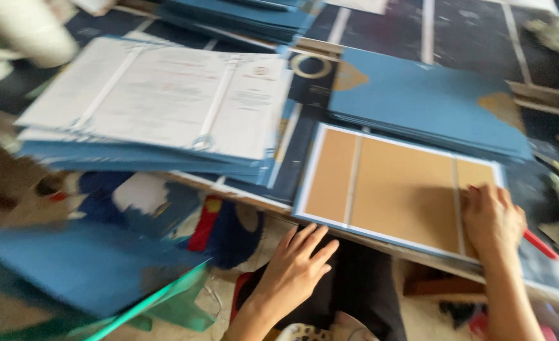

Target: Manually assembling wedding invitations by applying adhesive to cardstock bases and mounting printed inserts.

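While the right hand point(493, 218) presses flat, fingers spread, pinning the brown board cover point(393, 186) to the counter point(418, 38), the left hand point(295, 268) hovers empty, fingers loose.

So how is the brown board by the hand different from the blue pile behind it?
The brown board is one flat piece lying open, tan with pale strips and a blue edge; the blue pile is many covers stacked. The right hand presses on the brown board; nothing touches the blue pile. Both lie flat on the table.
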